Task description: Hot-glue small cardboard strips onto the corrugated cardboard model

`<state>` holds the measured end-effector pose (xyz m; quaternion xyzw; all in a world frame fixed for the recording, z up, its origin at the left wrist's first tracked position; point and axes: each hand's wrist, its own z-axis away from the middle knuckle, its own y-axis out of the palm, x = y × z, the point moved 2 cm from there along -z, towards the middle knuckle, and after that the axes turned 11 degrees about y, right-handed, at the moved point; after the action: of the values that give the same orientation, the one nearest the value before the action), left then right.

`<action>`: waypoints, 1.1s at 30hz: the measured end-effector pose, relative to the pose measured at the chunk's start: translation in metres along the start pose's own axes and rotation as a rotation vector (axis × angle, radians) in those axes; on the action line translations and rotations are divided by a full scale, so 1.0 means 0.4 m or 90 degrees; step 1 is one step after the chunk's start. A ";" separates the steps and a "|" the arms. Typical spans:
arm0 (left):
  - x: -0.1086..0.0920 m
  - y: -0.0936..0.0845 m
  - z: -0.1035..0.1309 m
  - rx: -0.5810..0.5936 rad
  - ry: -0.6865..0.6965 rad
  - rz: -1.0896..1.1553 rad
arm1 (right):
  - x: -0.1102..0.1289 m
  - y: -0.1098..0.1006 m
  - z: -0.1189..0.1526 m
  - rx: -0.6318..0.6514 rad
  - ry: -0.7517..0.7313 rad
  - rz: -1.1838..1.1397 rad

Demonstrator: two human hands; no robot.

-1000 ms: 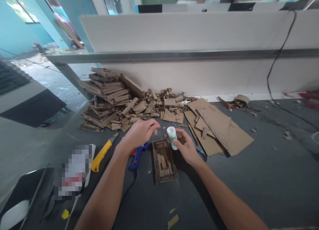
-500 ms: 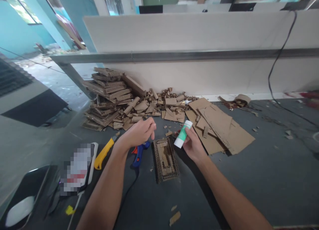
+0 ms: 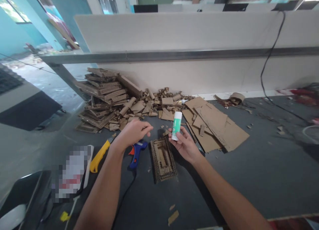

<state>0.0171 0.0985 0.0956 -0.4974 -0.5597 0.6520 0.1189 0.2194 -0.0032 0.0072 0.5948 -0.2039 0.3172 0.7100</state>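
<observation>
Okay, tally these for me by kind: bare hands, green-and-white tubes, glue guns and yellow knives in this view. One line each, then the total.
Bare hands: 2, the left hand and the right hand
Green-and-white tube: 1, held in the right hand
Glue gun: 1, blue
Yellow knife: 1
Total: 5
</observation>
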 end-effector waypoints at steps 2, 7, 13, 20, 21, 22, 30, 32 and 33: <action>-0.009 -0.002 -0.001 -0.020 0.007 0.011 | 0.000 0.004 0.003 0.026 0.006 0.002; -0.045 0.001 -0.008 -0.092 -0.011 0.010 | -0.012 0.013 0.013 0.088 0.050 0.024; -0.048 0.016 -0.020 -0.063 -0.012 -0.025 | -0.032 0.021 0.018 0.109 0.071 0.053; -0.041 0.013 -0.018 -0.090 -0.007 -0.023 | -0.038 0.014 0.012 0.066 0.106 0.003; -0.038 0.012 -0.017 -0.090 -0.005 -0.021 | -0.038 0.012 0.011 0.065 0.117 -0.009; -0.034 0.011 -0.015 -0.092 -0.003 -0.018 | -0.038 0.011 0.010 0.071 0.127 -0.022; -0.029 0.006 -0.013 -0.091 -0.014 0.022 | -0.042 0.009 0.004 0.091 0.134 -0.057; -0.038 0.011 -0.016 -0.119 -0.032 0.060 | -0.042 0.013 0.006 0.112 0.144 -0.046; -0.043 0.014 -0.017 -0.137 -0.041 0.088 | -0.042 0.015 0.008 0.127 0.149 -0.044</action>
<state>0.0330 0.0885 0.1007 -0.5237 -0.5942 0.6105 0.0021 0.2035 -0.0092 0.0008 0.6282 -0.0668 0.3783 0.6766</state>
